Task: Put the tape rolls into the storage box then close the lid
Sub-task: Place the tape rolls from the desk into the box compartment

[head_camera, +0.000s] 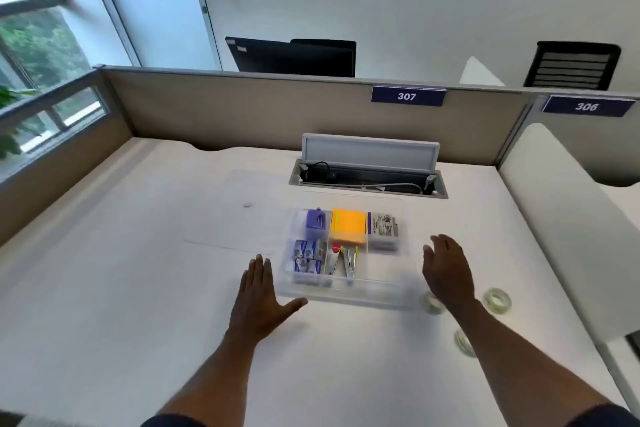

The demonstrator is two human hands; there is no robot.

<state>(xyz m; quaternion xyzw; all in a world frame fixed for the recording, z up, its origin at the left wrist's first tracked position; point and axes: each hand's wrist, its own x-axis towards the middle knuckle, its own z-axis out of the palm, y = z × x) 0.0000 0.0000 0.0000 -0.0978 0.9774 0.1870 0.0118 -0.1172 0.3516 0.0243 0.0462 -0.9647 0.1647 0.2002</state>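
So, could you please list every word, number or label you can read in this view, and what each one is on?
"307": white digits on the dark blue plate on the desk partition.
"306": white digits on the second blue plate, on the partition to the right.
White packet in the storage box: printed label, too small and blurred to read.
Small blue boxes in the storage box: print unreadable.
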